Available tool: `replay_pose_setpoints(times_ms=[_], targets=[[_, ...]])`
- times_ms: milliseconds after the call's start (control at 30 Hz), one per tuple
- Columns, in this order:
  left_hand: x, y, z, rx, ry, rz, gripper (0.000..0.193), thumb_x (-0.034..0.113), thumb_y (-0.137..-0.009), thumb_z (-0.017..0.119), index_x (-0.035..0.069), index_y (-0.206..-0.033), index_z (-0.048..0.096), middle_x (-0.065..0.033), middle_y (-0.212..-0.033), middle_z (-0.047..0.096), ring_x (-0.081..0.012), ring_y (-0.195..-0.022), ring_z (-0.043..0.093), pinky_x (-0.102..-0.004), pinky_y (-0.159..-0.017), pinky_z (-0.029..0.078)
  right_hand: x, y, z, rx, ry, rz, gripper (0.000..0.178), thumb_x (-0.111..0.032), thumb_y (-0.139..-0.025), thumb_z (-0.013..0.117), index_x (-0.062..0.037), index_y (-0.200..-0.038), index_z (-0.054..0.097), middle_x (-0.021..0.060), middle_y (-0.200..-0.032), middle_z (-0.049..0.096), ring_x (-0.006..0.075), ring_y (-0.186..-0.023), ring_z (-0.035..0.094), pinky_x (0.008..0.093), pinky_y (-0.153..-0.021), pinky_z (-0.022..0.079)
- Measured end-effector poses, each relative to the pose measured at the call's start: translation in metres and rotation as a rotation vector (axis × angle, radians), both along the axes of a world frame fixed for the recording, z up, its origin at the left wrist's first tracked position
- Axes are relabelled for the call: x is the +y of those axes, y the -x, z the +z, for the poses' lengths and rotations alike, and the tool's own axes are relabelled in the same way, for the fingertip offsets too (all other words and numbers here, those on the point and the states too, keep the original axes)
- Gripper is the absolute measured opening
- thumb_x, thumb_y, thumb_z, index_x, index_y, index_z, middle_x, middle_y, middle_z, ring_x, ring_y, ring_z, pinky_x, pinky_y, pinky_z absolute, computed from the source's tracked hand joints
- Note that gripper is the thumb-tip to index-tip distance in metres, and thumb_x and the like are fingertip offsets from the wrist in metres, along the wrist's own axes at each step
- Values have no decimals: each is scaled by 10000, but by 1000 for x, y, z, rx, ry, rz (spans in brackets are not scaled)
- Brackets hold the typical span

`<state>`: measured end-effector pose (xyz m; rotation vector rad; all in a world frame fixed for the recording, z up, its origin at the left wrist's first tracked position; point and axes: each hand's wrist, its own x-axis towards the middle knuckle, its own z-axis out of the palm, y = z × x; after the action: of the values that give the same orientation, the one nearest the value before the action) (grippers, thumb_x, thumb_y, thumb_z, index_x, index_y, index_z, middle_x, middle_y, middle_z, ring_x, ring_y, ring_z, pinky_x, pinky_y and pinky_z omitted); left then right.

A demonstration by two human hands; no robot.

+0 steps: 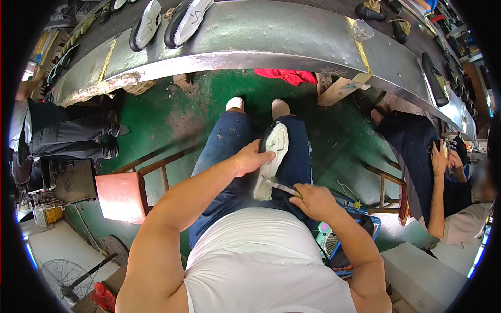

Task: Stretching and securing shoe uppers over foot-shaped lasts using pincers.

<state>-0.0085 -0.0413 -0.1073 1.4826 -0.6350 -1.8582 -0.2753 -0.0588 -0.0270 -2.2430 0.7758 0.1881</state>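
I am viewing, from the remote station, a person who is sitting with a pale-bottomed shoe lying along the thighs, its dark-rimmed end pointing away from the body and its light underside facing up. The left hand is gripping the shoe around its middle, the thumb lying over the underside; I am not seeing all of its fingers. The right hand is closing around the handle end of a slim metal tool, whose tip is reaching the nearer half of the shoe. I am not able to tell whether that tip is touching or just above, nor whether the tool is a blade or pincers.

I am judging the step in hand to be hand-finishing of the underside or its edge. The next move, in my assessment, is calling for a firm left-hand hold and a controlled tool angle, with the tip staying clear of the left thumb. Two similar shoes are lying on the metal bench ahead.
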Motion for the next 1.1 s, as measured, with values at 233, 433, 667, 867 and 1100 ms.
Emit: replay_pose_setpoints(times_ms=[233,433,667,867,1100], targets=[[50,18,5,-333,180,-262,837,355,-1049,459,156,-1594,-143,-263,-1522,375,-321,-1319,486,-338,-1114,352,-6,11,-4,168,-352,-104,451,-376,-1030,445,27,-970,639,286,-894,662,494,-870,625,531,-783,493],[68,31,-1,-199,209,-140,874,253,-1015,514,39,-1582,-115,-267,-1631,80,-331,-1526,134,-337,-1212,174,-28,21,5,250,-819,-258,485,-421,-1033,462,9,-944,669,106,-816,712,189,-605,657,318,-586,525],[66,38,-14,-351,290,-50,908,143,-1009,550,143,-1594,-144,-225,-1576,278,-254,-1399,363,-295,-1139,290,-29,-28,11,-312,-224,-465,412,-325,-1051,455,36,-944,623,150,-752,670,320,-750,676,398,-727,521],[66,25,2,-292,210,-102,951,169,-948,607,-4,-1573,-88,-307,-1590,185,-360,-1488,243,-346,-1198,225,-39,-25,-24,-82,-505,-446,433,-344,-1059,444,17,-888,609,108,-725,668,198,-658,669,339,-610,520],[50,-7,24,117,237,24,859,151,-960,654,-36,-1578,88,-191,-1558,342,-242,-1413,367,-335,-1171,286,-13,13,-77,-358,-875,-755,480,-422,-1076,392,7,-1063,606,84,-865,683,147,-691,657,265,-545,471]])
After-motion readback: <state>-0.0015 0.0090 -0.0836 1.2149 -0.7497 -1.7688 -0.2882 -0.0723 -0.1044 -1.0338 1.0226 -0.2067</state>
